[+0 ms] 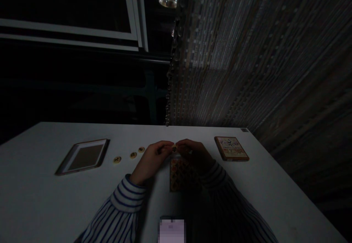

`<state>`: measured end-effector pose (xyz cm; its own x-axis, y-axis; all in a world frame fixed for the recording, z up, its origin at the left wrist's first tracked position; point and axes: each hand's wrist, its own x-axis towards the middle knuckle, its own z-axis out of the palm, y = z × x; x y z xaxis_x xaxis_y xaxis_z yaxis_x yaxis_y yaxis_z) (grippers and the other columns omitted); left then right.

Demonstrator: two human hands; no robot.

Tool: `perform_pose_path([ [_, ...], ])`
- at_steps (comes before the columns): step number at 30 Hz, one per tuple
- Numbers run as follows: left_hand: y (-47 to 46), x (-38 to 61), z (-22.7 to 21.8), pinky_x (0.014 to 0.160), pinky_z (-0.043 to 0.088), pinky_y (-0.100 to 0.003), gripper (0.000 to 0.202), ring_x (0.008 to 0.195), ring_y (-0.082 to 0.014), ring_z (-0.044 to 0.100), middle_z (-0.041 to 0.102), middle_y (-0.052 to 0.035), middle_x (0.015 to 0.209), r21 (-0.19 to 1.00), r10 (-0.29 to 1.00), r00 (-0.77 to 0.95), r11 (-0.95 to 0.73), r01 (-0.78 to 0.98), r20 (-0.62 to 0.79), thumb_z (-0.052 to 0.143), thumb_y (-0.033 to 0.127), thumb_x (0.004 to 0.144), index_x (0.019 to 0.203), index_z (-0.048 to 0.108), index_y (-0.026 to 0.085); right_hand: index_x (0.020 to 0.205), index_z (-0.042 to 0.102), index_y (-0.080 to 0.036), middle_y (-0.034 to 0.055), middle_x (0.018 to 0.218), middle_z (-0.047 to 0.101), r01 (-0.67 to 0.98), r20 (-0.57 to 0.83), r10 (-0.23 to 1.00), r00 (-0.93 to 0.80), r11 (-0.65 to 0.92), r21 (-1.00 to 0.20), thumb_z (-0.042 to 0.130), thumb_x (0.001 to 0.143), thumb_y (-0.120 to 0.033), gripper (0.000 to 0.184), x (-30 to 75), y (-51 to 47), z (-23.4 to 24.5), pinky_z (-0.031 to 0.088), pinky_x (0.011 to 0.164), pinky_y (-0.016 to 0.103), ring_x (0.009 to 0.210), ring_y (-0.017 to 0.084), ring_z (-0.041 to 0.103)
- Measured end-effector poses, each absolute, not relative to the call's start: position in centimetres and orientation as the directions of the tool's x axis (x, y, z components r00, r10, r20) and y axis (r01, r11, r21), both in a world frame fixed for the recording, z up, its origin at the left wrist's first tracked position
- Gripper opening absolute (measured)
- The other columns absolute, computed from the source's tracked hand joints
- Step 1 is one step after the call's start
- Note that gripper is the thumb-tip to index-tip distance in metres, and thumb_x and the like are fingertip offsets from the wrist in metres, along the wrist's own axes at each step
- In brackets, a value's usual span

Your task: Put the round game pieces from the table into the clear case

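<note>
A round xiangqi piece (174, 148) with a dark character on its face is pinched at the fingertips of both hands. My left hand (152, 158) grips it from the left, fingers closed. From the other side my right hand (196, 154), in shadow, closes on the same piece. Just below them lies a shallow box (178, 179) with rows of xiangqi pieces in it, partly covered by my right hand and wrist. Left of my left hand, three loose pieces lie apart on the table: one near piece (117, 159), a middle piece (133, 155) and a far piece (141, 149).
An open tray-like box lid (85, 155) lies on the white table (35, 191) at the left. At the right is a flat box (231, 148) with a printed cover. A phone (172, 231) shows at the near edge. Behind the table hangs a string curtain (209, 59).
</note>
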<state>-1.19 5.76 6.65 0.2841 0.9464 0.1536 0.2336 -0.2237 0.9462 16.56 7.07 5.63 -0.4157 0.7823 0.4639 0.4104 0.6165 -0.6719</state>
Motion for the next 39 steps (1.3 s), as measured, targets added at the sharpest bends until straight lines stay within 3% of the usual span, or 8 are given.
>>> perform_pose_path([
  [19,5.85,-1.03,6.33,0.075,0.047,-0.032,0.026,0.080,-0.0163,0.060,0.066,-0.0041,0.082,0.954,0.954,0.267,-0.201,0.221,0.139,0.051,0.034,0.076,0.091,0.059,0.015,0.089,0.063,-0.018,0.0048,0.082,0.066,0.412,0.502,0.762,-0.408,0.645,-0.644,0.051,0.078,-0.026,0.019,16.43,7.02,5.58,0.045,0.063,0.024,0.070,0.012,0.058],
  [39,5.87,-1.09,6.25,0.070,0.046,-0.028,0.029,0.077,-0.0151,0.059,0.065,-0.0035,0.083,0.959,0.964,0.233,-0.178,0.222,0.125,0.050,0.034,0.076,0.096,0.058,0.015,0.093,0.058,-0.016,0.0039,0.077,0.064,0.459,0.456,0.792,-0.405,0.608,-0.648,0.049,0.077,-0.028,0.022,16.55,6.81,6.17,0.044,0.059,0.022,0.064,0.011,0.056],
])
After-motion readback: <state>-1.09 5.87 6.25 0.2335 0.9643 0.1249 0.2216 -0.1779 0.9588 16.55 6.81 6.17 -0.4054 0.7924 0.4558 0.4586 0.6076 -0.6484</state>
